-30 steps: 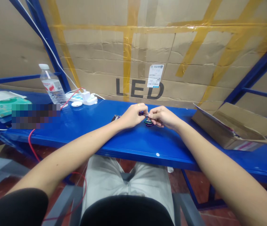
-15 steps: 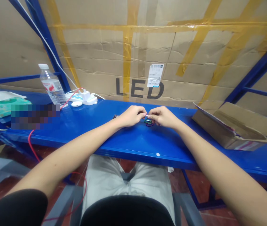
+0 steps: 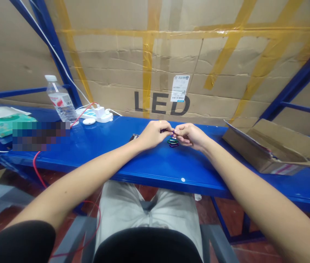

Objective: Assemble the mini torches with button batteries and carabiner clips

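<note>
My left hand [image 3: 156, 133] and my right hand [image 3: 189, 134] meet above the blue table [image 3: 155, 168], with thumbs and fingers pinched together. Between the fingertips is something small and dark purplish, mostly covered and too small to name. Just below them on the table lie small, shiny loop-shaped pieces [image 3: 173, 143], green and purple, resembling carabiners. Partly hidden behind my left wrist is a small dark item [image 3: 134, 137] that I cannot make out.
At the left stand a water bottle [image 3: 59, 100], a green tissue pack [image 3: 7, 124] and a white power strip [image 3: 104, 116] with plugged-in cables. An open cardboard box [image 3: 270, 149] sits at the right. A large taped cardboard panel [image 3: 111, 69] rises behind the table.
My right hand has turned slightly, its lower fingers now more extended. The fingertips of both hands are closer together, and the small white bit between them no longer shows.
</note>
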A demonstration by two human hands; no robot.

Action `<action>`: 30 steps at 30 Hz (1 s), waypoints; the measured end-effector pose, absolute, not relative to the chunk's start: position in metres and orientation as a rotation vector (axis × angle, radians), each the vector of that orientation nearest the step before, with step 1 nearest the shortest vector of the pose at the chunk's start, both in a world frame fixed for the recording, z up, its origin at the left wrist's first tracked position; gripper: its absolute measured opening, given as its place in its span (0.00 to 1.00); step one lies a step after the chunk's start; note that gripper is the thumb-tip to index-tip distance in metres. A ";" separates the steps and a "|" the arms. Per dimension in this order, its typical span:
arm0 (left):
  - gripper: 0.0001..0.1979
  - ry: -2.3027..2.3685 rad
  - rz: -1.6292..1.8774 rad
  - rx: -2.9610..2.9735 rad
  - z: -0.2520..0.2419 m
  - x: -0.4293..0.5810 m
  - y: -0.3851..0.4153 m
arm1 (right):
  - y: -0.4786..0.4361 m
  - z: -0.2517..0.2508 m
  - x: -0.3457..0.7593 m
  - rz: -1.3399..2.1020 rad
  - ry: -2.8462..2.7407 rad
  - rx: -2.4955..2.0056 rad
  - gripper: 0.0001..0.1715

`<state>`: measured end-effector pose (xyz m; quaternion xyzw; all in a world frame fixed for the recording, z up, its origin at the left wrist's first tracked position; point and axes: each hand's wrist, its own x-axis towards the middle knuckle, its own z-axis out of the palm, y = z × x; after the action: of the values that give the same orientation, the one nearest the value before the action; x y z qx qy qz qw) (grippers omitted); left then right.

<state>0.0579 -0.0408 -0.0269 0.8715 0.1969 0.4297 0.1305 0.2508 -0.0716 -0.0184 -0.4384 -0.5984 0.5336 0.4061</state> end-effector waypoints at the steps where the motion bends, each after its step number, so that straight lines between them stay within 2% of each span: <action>1: 0.03 0.569 1.258 2.476 -0.027 0.057 -0.040 | -0.073 -0.017 0.250 1.294 -1.542 -1.114 0.10; 7: 0.05 0.592 1.141 2.302 -0.027 0.055 -0.037 | -0.078 -0.008 0.251 0.695 -1.917 -1.194 0.13; 12: 0.05 0.669 0.960 2.334 -0.028 0.054 -0.033 | -0.074 -0.013 0.255 0.509 -2.079 -1.202 0.14; 15: 0.04 0.647 1.019 2.339 -0.028 0.054 -0.033 | -0.073 -0.015 0.253 0.603 -2.005 -1.195 0.13; 23: 0.05 0.657 1.109 2.513 -0.024 0.056 -0.042 | -0.074 -0.019 0.246 1.164 -1.545 -1.137 0.09; 30: 0.05 0.559 1.164 2.697 -0.025 0.057 -0.039 | -0.068 -0.019 0.251 1.523 -1.368 -1.073 0.07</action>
<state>0.0570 -0.0393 -0.0252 0.8993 0.1865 0.3882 0.0756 0.2510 -0.0685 -0.0193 -0.4247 -0.5418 0.6028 0.4034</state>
